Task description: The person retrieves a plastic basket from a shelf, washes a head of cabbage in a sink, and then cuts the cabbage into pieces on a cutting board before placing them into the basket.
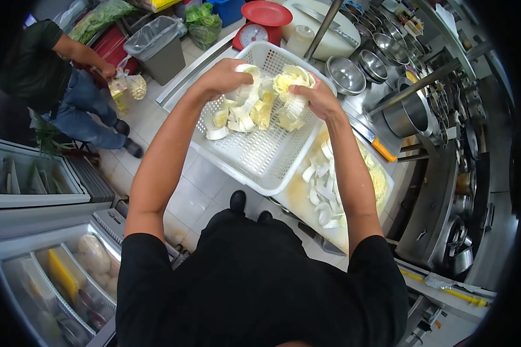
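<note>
Over a white perforated plastic basket (255,156), both of my hands hold cut napa cabbage. My left hand (226,80) is closed on pale cabbage pieces (248,95) near the basket's far left side. On the other side, my right hand (321,98) grips a yellow-white cabbage chunk (289,87), its fingers partly hidden behind the leaves. More cabbage pieces (261,113) lie in the basket below and between the hands. Beside the basket, under my right forearm, a cutting board (295,188) carries sliced white cabbage stems (324,191) and shredded yellow leaves (378,182).
A knife with an orange handle (383,149) lies right of the board. Behind the basket stand a red scale (257,32) and steel bowls (346,75). A metal post (324,29) rises nearby. At left, another person (78,81) carries bags near a grey bin (159,49).
</note>
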The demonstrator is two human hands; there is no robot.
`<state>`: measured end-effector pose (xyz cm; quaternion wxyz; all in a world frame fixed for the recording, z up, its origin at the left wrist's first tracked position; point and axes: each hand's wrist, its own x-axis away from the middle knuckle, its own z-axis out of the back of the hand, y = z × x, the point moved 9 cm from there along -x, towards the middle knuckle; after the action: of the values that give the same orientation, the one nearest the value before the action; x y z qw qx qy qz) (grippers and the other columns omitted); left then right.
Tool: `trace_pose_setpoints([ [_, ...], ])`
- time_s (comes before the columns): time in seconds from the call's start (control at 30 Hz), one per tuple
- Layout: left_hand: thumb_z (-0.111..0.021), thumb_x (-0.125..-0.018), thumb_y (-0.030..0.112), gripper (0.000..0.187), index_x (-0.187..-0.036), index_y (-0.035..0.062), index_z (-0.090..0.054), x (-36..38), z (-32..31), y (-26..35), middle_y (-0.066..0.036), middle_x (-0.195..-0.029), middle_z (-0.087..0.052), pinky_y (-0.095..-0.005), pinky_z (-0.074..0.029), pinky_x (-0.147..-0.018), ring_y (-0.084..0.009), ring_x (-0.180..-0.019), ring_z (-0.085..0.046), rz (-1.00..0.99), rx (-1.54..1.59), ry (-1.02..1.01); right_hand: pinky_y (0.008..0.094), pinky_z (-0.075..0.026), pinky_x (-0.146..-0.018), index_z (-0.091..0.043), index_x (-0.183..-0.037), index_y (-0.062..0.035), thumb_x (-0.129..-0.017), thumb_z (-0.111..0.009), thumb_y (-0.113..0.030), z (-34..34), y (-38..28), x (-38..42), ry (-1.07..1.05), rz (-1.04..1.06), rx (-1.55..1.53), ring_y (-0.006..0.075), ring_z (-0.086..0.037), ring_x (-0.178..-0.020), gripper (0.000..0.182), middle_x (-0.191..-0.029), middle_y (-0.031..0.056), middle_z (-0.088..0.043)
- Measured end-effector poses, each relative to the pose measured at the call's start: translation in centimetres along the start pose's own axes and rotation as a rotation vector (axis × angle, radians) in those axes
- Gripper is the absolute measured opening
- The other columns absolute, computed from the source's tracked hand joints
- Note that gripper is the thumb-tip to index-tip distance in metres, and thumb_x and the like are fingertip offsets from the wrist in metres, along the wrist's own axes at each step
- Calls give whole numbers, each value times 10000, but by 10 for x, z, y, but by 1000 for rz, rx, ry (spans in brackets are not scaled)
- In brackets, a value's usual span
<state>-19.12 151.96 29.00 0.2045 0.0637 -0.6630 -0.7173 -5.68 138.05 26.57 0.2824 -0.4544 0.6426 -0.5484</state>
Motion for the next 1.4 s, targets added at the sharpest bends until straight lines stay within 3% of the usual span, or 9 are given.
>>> trace_pose_setpoints([
  [0.1, -593, -787, 5, 411, -1198, -27, -588, 0, -1, 5, -110, -1011, -660, -268, -507, -697, -137, -837, -627, -10, -15, 35, 297, -496, -848, -536, -1182, 13, -696, -723, 52, -6, 10, 0, 12, -20, 147, 158, -621, -947, 521, -1080, 84, -639],
  [0.27, -688, -775, 79, 370, -1127, -18, -635, 13, 4, 8, -90, -920, -689, -265, -486, -753, -111, -822, -613, -198, -331, 203, 300, -502, -834, -618, -1074, 14, -670, -725, 63, -10, 28, -7, 31, -79, 226, 160, -637, -889, 420, -1012, 86, -666],
  [0.57, -736, -752, 253, 615, -1217, -94, -530, 26, -1, -26, -270, -1133, -607, -345, -470, -903, -318, -1041, -618, -134, -425, 212, 300, -489, -834, -607, -1068, -3, -704, -671, 46, -20, 29, 5, 6, -65, 297, 142, -622, -918, 373, -1010, 70, -653],
  [0.83, -687, -812, 424, 607, -1140, -77, -585, 46, 21, -13, -247, -1050, -638, -351, -460, -878, -299, -990, -626, -174, -549, 385, 381, -470, -890, -638, -1075, -84, -673, -627, -6, -80, 68, -38, -483, 496, 1405, 323, -585, -990, 410, -1099, 99, -630],
  [0.93, -643, -850, 435, 610, -1191, -64, -561, 55, 10, -5, -230, -1088, -634, -350, -455, -890, -284, -1015, -618, -181, -471, 260, 380, -477, -891, -620, -1113, -128, -704, -624, -38, -93, 79, -29, -597, 479, 1647, 330, -568, -1028, 419, -1165, 92, -599],
  [1.0, -608, -880, 433, 602, -1235, -48, -537, 53, -19, -18, -209, -1125, -629, -344, -468, -869, -256, -1027, -616, -98, -114, -107, 399, -484, -864, -600, -1176, -162, -697, -649, -86, -74, 74, -36, -455, 261, 1793, 327, -584, -1003, 487, -1169, 105, -592],
  [1.2, -647, -826, 230, 467, -1210, -24, -567, -9, 13, -44, -256, -1155, -597, -368, -433, -956, -340, -1115, -564, -104, -514, 118, 359, -472, -870, -599, -1172, -79, -727, -705, -170, 11, 32, -41, -151, 40, 1172, 268, -621, -973, 467, -1099, 130, -649],
  [1.3, -629, -815, 121, 493, -1282, 12, -516, -58, -4, -52, -232, -1202, -571, -369, -449, -937, -334, -1129, -556, -327, -733, 92, 311, -462, -862, -597, -1162, -44, -762, -693, -140, 13, 26, -18, -47, -110, 784, 189, -603, -956, 422, -1072, 93, -657],
  [1.4, -568, -795, 60, 510, -1298, 33, -490, -83, -30, -79, -219, -1299, -489, -373, -431, -981, -323, -1216, -477, -68, -1037, -11, 281, -456, -850, -590, -1155, -13, -781, -671, -90, 14, 28, -6, -12, -30, 640, 139, -582, -935, 390, -1061, 66, -649],
])
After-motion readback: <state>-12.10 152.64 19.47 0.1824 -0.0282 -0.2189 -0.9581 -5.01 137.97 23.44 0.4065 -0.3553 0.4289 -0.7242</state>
